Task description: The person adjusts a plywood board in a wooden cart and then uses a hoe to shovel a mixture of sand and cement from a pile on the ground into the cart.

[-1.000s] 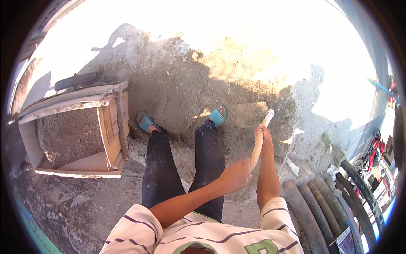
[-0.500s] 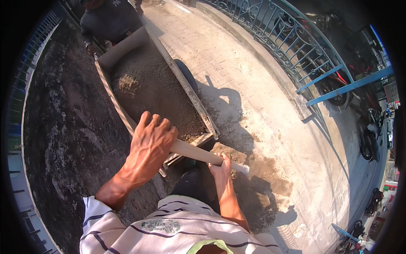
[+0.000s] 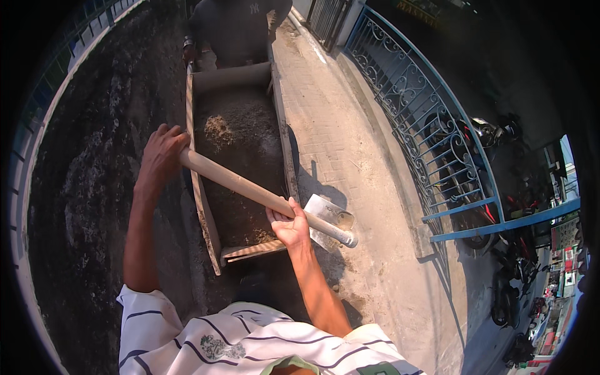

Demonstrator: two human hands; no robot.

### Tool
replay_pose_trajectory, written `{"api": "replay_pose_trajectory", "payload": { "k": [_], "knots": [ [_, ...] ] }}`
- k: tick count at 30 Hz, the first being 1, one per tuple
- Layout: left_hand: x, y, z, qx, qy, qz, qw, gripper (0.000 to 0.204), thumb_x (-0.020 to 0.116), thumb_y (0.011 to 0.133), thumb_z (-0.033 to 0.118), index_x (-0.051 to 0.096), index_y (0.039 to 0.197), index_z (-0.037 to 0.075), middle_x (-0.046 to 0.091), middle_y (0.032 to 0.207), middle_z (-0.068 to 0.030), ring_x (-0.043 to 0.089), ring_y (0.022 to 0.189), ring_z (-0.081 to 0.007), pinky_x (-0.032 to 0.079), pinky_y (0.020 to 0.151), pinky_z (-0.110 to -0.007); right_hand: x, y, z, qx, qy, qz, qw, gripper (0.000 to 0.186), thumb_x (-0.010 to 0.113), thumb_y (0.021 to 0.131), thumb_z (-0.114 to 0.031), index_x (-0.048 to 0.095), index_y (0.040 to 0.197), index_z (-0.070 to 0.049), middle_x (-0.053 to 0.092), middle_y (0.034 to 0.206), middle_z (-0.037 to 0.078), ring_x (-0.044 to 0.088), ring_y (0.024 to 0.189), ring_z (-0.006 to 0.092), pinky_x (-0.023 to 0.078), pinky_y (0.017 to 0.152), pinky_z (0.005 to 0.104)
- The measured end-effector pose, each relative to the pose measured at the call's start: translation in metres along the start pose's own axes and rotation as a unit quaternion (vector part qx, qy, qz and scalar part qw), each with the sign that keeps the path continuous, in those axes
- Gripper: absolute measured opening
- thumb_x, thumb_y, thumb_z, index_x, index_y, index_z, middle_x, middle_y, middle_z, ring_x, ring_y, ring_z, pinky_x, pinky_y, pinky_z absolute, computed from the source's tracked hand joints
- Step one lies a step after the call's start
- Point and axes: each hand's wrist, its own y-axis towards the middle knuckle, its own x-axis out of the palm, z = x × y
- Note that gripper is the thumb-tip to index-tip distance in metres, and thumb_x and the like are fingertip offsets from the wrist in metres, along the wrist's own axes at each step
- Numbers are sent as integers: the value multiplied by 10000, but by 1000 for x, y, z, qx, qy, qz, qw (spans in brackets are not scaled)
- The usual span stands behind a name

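With both hands I hold a hoe by its pale wooden handle, which slants across a cart. My left hand is closed around the handle's upper end, over the cart's left wall. My right hand grips it lower down, close to the metal head, with the fingers wrapped round the wood. The hoe's flat metal blade hangs beyond the cart's right side, above the pavement. Beneath the handle, the wooden-sided cart holds brown sand, with a lighter clump on the left.
A person in a dark top stands at the cart's far end, one hand near its left corner. Dark rough ground lies to the left. On the right are sunlit paving, a blue metal fence and several parked motorcycles.
Both hands have moved up and left with the hoe. Its blade, not visible before, now shows on the right. The view has turned, so the cart appears more upright.
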Motion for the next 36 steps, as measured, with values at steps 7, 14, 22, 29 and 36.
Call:
{"api": "replay_pose_trajectory", "payload": {
  "k": [7,14,22,29,36],
  "knots": [
    [114,-231,289,-25,-145,-153,977,72,664,727,77,689,793,91,629,826,-66,611,808,-256,543,679,-352,-318,-144,-202,-99,14,329,939,199,454,943,-223,513,977,-36,598,919,95,606,934,262,471,925,481],
    [96,-339,469,-22,-181,-272,945,94,618,764,102,703,782,67,669,828,-107,624,832,-239,504,656,-346,-462,-332,-262,11,-588,215,780,195,445,923,-223,541,910,-53,601,888,106,586,885,261,438,920,463],
    [60,-400,536,-69,-139,-290,944,73,689,688,141,743,728,114,699,729,-93,683,738,-220,502,621,-340,-535,-282,-284,41,-50,401,914,99,560,852,-117,495,856,-43,535,761,87,549,663,232,497,645,364],
    [81,-425,546,-230,-301,-602,703,296,698,800,248,637,1021,59,693,970,-175,673,949,-328,510,820,-446,-571,-193,-247,35,-170,357,918,142,569,799,-85,427,796,-77,454,637,52,481,549,212,470,535,352],
    [259,-479,512,-322,-402,-510,689,331,705,796,224,592,1060,61,678,922,-188,668,908,-353,512,795,-459,-588,-24,-256,22,-248,335,909,122,577,842,-78,468,787,-89,487,653,29,508,559,186,502,538,336]
  ]
}}
